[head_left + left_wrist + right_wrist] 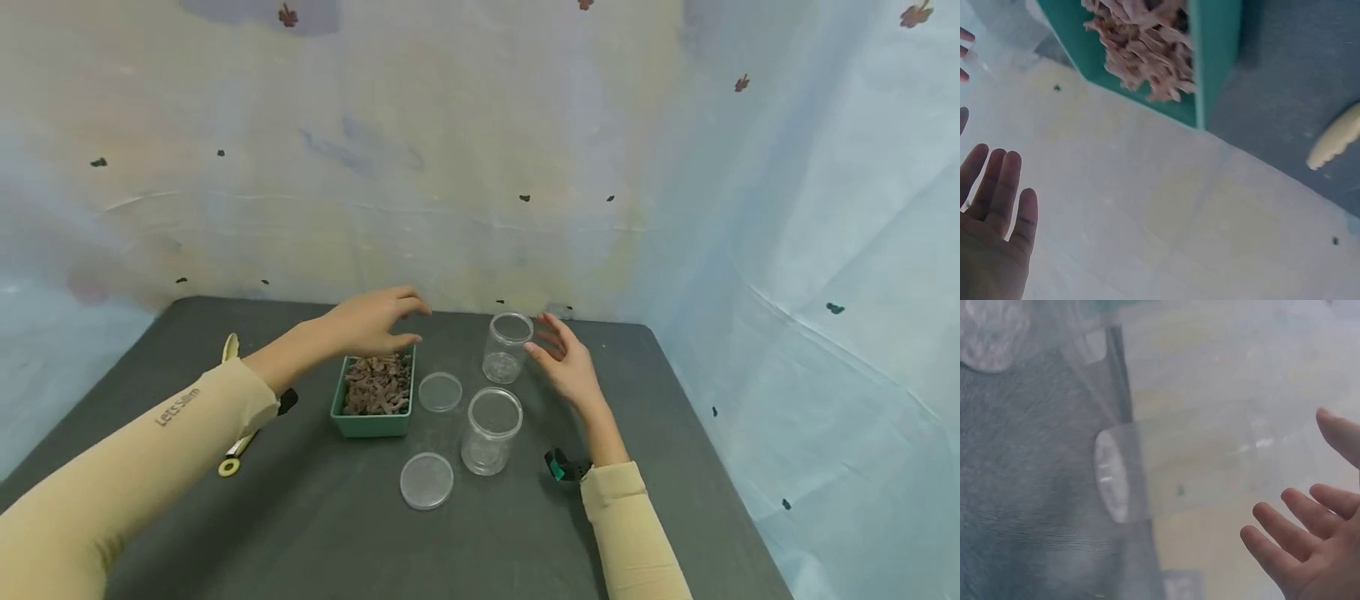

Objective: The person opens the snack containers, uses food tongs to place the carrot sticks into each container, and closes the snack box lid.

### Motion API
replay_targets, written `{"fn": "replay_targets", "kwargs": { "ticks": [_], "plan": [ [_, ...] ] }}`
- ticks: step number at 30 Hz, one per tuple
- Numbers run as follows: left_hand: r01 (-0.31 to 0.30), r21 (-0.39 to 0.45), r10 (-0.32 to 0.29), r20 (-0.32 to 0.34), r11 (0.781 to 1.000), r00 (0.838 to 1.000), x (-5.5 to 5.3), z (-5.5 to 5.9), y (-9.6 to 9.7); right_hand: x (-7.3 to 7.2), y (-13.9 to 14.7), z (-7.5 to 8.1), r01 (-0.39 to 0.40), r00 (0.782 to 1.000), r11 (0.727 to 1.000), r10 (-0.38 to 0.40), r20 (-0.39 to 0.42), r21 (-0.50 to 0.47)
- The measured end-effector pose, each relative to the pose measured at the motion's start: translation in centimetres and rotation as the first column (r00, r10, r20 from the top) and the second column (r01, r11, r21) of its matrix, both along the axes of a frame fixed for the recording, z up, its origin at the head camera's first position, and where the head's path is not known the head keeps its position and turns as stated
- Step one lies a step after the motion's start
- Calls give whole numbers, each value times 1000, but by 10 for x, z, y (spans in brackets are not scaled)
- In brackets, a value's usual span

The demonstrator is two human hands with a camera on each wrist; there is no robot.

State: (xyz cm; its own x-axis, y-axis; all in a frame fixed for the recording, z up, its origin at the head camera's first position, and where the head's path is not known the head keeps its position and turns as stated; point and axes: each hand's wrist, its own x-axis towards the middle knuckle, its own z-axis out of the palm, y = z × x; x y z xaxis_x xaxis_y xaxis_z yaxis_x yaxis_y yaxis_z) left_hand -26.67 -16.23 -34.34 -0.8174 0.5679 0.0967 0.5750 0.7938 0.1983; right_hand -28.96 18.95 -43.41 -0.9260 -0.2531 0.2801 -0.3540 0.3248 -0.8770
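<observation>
My left hand (371,321) hovers over the far part of a green rectangular container (371,425) filled with brownish, shredded dried strips (377,387). Its fingers are spread and hold nothing; the left wrist view also shows the fingers (1007,187) extended. To the right, my right hand (566,362) is beside the far clear jar (504,354), its fingers loosely bent. The right wrist view shows a gap between this hand (1316,544) and the jar (1166,475). A second open clear jar (489,437) stands nearer. Two clear round lids (440,392) lie left of the jars.
Cream tongs (231,346) lie at the left of the dark table (337,517), partly hidden beneath my left forearm. The nearer lid (427,481) lies left of the near jar. A patterned pale sheet (450,167) hangs behind the table and along its right side.
</observation>
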Motion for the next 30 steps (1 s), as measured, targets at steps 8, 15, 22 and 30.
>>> {"fn": "replay_targets", "kwargs": {
  "ticks": [8,15,22,30],
  "plan": [
    [-118,117,126,-68,986,990,22,-6,-42,26,22,25,-96,992,990,104,-74,101],
    [-201,193,220,-83,960,972,52,-25,-77,41,32,29,-240,962,958,256,-92,154],
    [-285,181,308,-115,941,944,84,-54,-115,63,25,7,-393,913,905,405,-47,164],
    [-354,103,364,-106,930,925,109,-78,-151,79,18,-25,-387,918,909,395,-28,154]
  ]
}}
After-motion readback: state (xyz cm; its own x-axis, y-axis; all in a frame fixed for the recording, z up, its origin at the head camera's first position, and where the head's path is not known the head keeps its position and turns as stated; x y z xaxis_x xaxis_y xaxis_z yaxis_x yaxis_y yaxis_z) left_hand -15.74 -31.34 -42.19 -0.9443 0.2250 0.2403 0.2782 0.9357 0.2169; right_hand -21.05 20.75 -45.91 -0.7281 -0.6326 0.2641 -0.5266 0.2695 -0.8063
